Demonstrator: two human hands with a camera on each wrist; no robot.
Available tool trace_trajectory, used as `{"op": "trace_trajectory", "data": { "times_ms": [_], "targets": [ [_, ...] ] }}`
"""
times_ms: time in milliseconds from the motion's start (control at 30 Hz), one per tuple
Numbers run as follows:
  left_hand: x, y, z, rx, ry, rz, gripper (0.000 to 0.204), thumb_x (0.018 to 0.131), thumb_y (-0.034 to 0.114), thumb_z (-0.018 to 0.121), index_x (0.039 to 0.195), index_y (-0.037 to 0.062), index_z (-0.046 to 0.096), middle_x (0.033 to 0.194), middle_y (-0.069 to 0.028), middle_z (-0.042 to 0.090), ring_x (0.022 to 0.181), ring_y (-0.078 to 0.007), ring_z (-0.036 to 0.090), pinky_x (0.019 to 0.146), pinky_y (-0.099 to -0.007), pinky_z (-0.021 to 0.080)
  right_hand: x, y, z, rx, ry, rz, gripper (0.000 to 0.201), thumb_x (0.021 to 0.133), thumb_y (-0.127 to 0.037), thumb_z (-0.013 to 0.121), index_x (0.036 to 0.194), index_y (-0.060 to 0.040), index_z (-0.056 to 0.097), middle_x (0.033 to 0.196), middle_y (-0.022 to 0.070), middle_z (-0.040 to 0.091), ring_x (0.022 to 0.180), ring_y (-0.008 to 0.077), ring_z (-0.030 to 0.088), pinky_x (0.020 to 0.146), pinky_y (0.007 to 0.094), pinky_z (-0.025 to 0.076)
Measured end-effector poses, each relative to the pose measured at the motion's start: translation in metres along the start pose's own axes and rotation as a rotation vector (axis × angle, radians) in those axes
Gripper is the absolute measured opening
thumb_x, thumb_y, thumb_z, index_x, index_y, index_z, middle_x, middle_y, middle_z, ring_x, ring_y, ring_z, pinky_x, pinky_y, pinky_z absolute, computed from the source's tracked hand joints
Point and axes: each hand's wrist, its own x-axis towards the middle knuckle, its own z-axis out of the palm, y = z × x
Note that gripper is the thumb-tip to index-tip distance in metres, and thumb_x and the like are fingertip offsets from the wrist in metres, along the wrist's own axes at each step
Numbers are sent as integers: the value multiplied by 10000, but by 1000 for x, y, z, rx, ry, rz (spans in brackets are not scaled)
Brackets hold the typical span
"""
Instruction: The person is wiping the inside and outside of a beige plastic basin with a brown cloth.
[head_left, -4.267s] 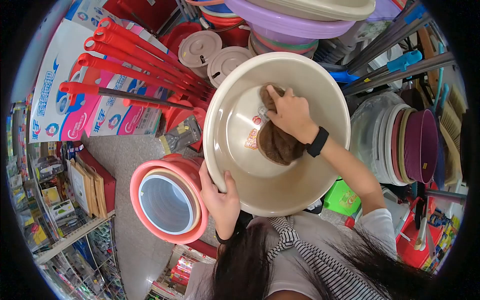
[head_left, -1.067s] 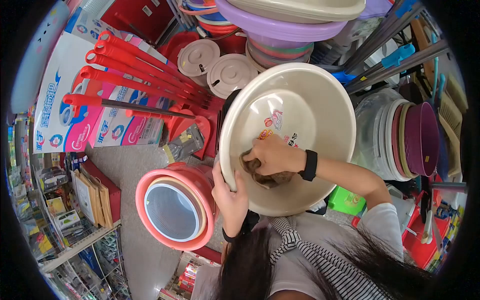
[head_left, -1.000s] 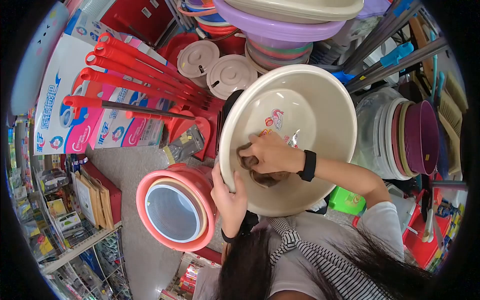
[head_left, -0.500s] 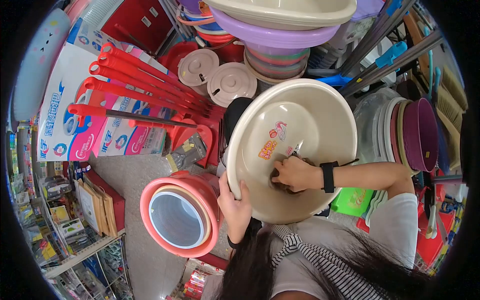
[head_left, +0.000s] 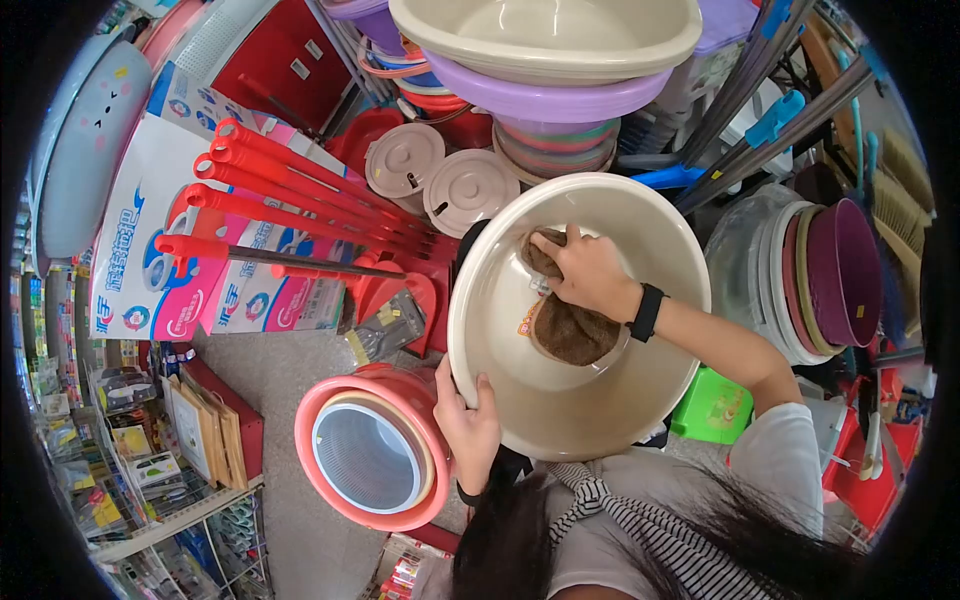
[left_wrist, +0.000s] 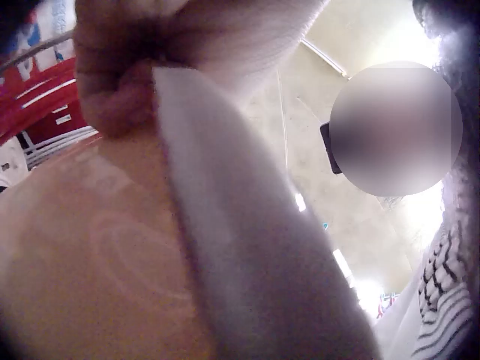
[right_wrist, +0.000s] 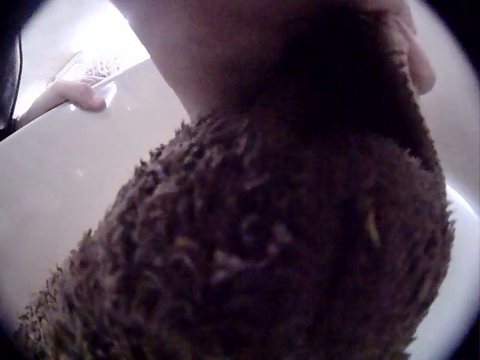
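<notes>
Right grip (head_left: 592,275): closed on a brown cloth (head_left: 576,330), fingers bent into its upper fold. Left grip (head_left: 470,424): closed on the rim of a cream basin (head_left: 580,181), thumb over the inside edge, lower left in the head view.

Position of cloth: inside the basin, over its floor, partly covering the printed marks (head_left: 526,319).

Key relation: the cloth's long axis runs from the fold under my right fingertips, on the far side, back towards my body. The broader lobe hangs on the near side of the right hand, in front of the black wristband (head_left: 648,311) and a little to its left. The right wrist view agrees: fuzzy pile fills most of the frame just beside the hand.

Nearer hand: right, already in contact. The left is well apart from the cloth, at the wall.

Judgement: a further wiping stroke turns on that trailing lobe. Drawn towards me, my fingers could ride over it and bunch it; pushed away, it should trail flat. The left hand's hold on the rim should steady the basin.
</notes>
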Motion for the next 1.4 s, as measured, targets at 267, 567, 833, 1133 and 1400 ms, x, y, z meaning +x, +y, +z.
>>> {"op": "trace_trajectory", "data": {
  "times_ms": [267, 567, 833, 1133, 1400],
  "targets": [
    [5, 4, 5, 37, -65, -26, 422, 892, -17, 549, 1295, -69, 435, 1072, -182, 640, 974, -192, 630, 846, -302, 480, -9, -47, 8, 75, -78, -123, 666, 685, -252, 742, 1281, -133, 470, 942, 191, 562, 725, 343, 643, 614, 443, 495],
    [4, 2, 0, -67, -47, -31, 429, 890, -27, 543, 1303, -65, 432, 1074, -184, 660, 972, -179, 635, 854, -297, 488, 4, -14, 15, 123, 43, 65, 680, 687, -209, 708, 1324, -123, 485, 925, 241, 592, 675, 376, 634, 569, 444, 502],
    [11, 8, -1, -38, -150, -49, 441, 914, 2, 542, 1327, -59, 400, 1166, -159, 602, 1059, -194, 592, 927, -309, 451, -12, -55, 25, 146, 91, -132, 682, 675, -262, 720, 1298, -82, 508, 923, 213, 585, 640, 361, 624, 570, 450, 499],
    [10, 6, -7, -14, -127, -49, 430, 908, -19, 531, 1317, -61, 408, 1177, -163, 592, 1057, -199, 587, 929, -311, 448, 2, -18, 7, 132, 46, 49, 633, 703, -237, 704, 1302, -158, 513, 882, 224, 600, 652, 351, 637, 587, 436, 512],
    [13, 3, 4, -30, -109, 55, 416, 887, -29, 537, 1292, -60, 447, 1043, -168, 671, 927, -169, 648, 818, -289, 503, -5, -40, 1, 218, -13, -31, 605, 674, -244, 740, 1218, -78, 534, 923, 234, 605, 709, 370, 644, 641, 458, 525]
  ]
}}
